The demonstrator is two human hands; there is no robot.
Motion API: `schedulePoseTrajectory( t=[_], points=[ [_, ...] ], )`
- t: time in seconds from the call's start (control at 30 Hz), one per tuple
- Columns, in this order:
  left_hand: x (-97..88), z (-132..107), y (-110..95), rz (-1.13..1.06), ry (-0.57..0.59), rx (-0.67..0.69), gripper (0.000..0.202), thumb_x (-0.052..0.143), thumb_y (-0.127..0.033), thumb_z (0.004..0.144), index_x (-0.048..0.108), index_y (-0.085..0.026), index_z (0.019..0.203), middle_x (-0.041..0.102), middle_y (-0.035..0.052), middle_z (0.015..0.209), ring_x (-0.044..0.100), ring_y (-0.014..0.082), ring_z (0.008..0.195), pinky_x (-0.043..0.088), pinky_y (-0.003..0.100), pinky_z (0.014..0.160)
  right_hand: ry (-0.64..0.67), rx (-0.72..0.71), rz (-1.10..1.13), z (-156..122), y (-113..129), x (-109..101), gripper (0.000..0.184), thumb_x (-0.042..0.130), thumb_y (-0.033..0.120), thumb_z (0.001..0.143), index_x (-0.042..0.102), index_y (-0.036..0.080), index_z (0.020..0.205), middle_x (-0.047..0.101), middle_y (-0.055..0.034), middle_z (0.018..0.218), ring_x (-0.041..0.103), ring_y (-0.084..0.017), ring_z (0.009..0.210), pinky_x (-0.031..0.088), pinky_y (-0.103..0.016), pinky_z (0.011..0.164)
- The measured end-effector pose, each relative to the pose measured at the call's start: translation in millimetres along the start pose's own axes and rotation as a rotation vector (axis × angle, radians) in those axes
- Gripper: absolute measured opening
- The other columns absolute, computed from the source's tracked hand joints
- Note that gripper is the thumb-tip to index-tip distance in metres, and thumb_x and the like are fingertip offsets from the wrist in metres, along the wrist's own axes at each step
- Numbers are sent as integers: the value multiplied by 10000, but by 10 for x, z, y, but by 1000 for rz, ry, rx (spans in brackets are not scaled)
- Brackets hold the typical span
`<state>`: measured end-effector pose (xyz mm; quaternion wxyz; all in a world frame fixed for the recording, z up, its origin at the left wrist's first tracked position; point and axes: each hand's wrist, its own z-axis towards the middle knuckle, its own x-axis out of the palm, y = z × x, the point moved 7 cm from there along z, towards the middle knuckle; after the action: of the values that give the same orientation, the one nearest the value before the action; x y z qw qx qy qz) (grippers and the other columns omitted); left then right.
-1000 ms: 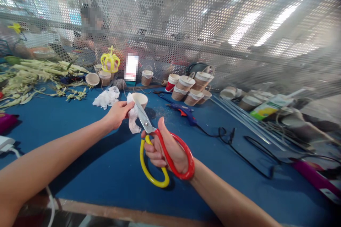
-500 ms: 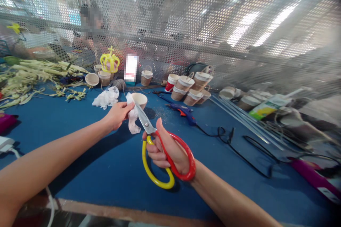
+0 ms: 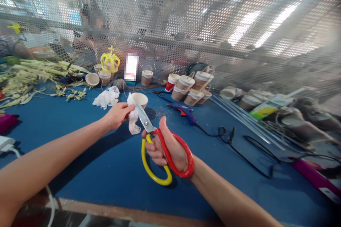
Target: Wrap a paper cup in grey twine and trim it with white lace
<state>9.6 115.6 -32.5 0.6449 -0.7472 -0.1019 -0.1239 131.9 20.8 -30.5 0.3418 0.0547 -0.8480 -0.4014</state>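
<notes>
Between the thumb and fingers of my left hand [image 3: 119,115] is pinched a strip of thin white fabric or paper [image 3: 134,122], its lower end hanging down. My right hand [image 3: 157,149] is closed around scissors [image 3: 146,123] with one red and one yellow handle. The blades point up and left, close against the right side of the strip; whether they touch it I cannot tell. Just behind the blades stands a small pale cup [image 3: 140,100], partly hidden by them. A crumpled white piece [image 3: 107,97] lies on the table left of the cup.
On the blue table [image 3: 114,181], a blue glue gun [image 3: 182,111] trails a black cord rightward. Several wrapped cups [image 3: 193,96] are stacked behind it. Clear rods [image 3: 242,120] lie at right, dried husks [image 3: 39,72] at left. A yellow crown [image 3: 110,62] and perforated screen [image 3: 165,17] stand behind.
The scissor handles have drawn slightly closer together as my right hand squeezes, and shifted a little up and left. My left hand and the strip stay nearly still.
</notes>
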Motion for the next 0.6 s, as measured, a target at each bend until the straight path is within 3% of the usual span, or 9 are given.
schedulePoseTrajectory(
  t=[0.6],
  points=[
    [46, -42, -2, -3, 99, -15, 171, 722, -242, 627, 635, -98, 656, 563, -16, 522, 472, 56, 450, 396, 181, 461, -82, -13, -110, -25, 8, -49, 602, 205, 711, 775, 489, 180, 757, 310, 85, 475, 194, -4, 321, 192, -84, 261]
  ],
)
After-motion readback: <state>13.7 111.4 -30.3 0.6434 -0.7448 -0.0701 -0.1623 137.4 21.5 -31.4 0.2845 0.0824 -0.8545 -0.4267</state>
